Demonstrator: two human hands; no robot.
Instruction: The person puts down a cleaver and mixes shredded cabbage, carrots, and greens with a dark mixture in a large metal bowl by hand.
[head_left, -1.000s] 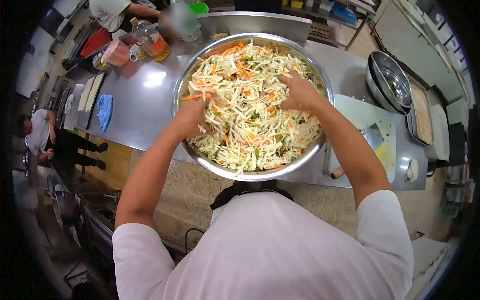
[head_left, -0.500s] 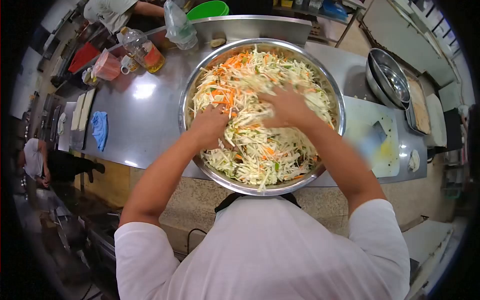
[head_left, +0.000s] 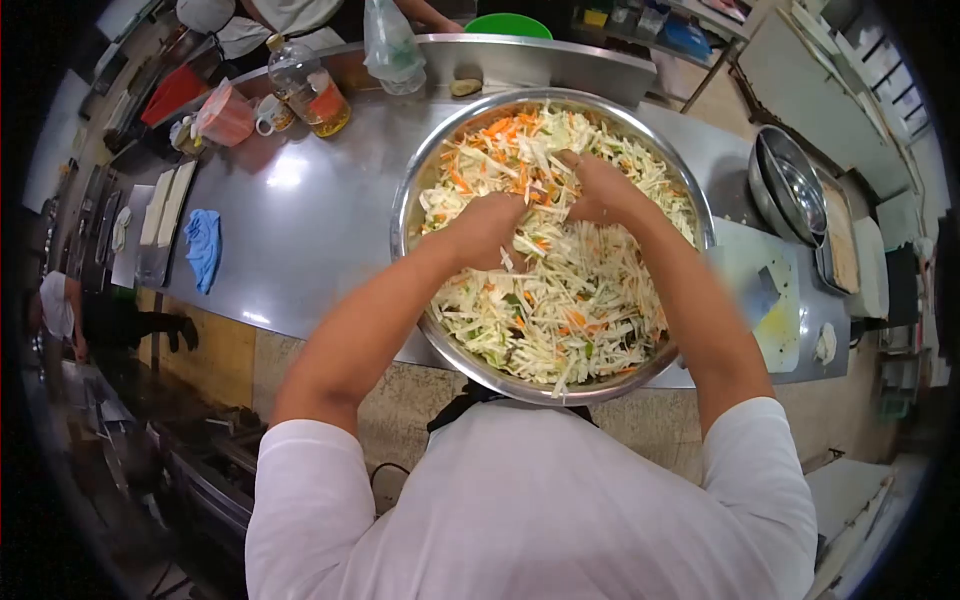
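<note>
Directly beneath both hands lies the shredded vegetable mix (head_left: 560,290), heaped in a round steel bowl (head_left: 412,200) on the surface (head_left: 300,230). Left hand (head_left: 490,232) and right hand (head_left: 598,190) sit close together at the far-centre of the heap, fingers curled into the shreds, each apparently gripping some; neither hand is clearly nearer. The heap has no long axis. Fingertips are buried, so how much they grip cannot be told. To the right, a blurred cutting board (head_left: 775,300).
</note>
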